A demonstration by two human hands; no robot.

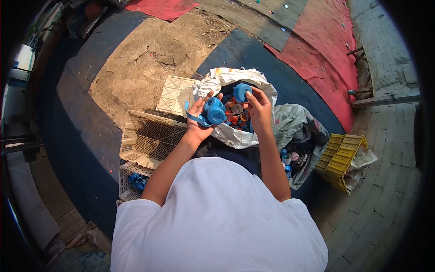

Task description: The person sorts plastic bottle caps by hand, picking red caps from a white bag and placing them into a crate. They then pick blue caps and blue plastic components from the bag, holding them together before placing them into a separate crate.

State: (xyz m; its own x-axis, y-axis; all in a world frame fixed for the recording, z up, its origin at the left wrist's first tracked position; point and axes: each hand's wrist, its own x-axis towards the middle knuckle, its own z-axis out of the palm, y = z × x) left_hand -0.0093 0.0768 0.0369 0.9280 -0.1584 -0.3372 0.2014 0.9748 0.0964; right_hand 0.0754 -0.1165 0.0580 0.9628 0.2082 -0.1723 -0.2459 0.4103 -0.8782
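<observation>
no text, label or number could be read. the white sack [265, 86] just beyond the left hand [199, 119] and right hand [259, 109] bore coloured print, too small to make out.

This is looking like an open-air sorting yard for scrap plastic. Sunlight is falling on bare cracked earth [149, 59], with a dark mat [253, 54] and red mats [326, 41] lying spread over it (worn, and dotted with small litter), and brick paving [385, 181] is running along one side. A white woven sack [226, 75] is sitting open, holding mixed plastic caps [235, 113], with a second sack [294, 127] slumping beside it. Cream plastic crates [149, 140] are standing just beside the sacks, and a yellow crate [340, 158] is lying tipped on the bricks.
</observation>
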